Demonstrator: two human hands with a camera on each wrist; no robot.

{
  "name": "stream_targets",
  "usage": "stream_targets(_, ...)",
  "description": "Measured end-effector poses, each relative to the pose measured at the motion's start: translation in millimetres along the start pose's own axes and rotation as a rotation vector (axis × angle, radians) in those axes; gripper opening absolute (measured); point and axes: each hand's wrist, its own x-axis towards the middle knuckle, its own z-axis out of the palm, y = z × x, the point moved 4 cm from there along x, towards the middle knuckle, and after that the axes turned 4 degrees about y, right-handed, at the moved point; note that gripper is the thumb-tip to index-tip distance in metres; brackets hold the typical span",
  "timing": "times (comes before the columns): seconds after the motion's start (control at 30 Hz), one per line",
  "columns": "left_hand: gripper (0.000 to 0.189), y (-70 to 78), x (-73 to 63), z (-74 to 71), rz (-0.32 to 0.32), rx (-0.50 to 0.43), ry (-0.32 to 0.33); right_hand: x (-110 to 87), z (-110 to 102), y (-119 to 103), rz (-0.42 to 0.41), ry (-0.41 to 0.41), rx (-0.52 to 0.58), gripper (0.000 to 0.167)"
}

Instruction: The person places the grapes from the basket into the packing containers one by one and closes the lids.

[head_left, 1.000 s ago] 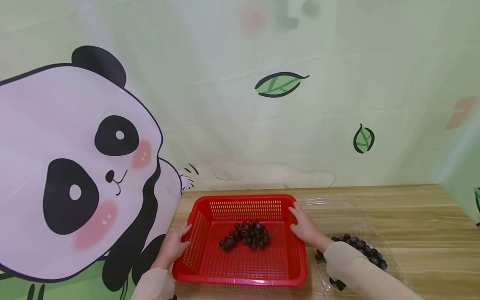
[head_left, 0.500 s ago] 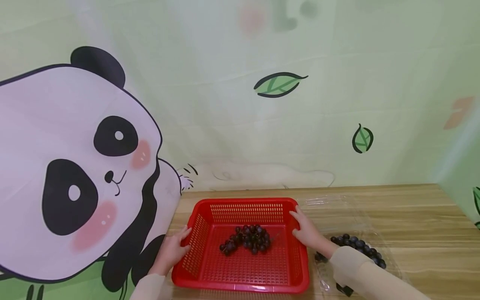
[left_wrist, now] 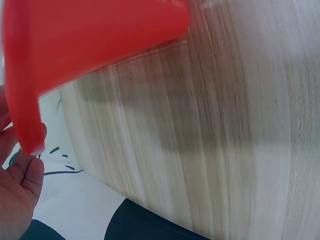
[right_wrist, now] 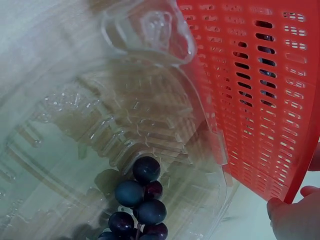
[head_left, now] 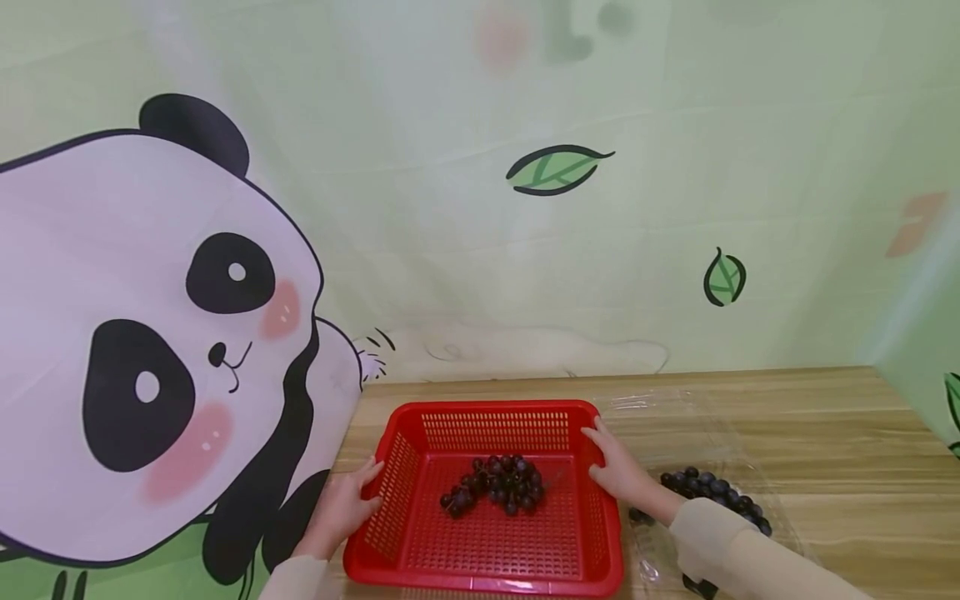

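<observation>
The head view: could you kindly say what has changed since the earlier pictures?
The red perforated plastic basket has shifted slightly down the picture, apparently nearer the person, with the dark purple grape bunch inside. The left hand and right hand went along, still gripping its rim. The clear plastic container stayed put.

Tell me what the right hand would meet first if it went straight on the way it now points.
Likely the red basket: the right hand points at its right side and holds the rim there, though depth is unclear.
</observation>
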Motion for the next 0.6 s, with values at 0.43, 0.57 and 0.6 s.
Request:
stream_targets(0.43, 0.043, -1.4, 5.5, -4.1, -0.072, -0.127, -0.018, -3.5, -3.2, -4.5, 0.002, -0.013, 0.005, 0.055)
stream_targets(0.57, 0.043, -2.1, 5.9, -3.5, -0.088, -0.132, -0.021, -3.6, -4.1, -6.1, 0.005, -0.017, 0.01, 0.055)
stream_targets(0.6, 0.043, -2.3, 5.9, -3.3, -0.088, -0.133, -0.022, -3.5, -4.2, -6.5, 0.008, -0.022, 0.013, 0.056)
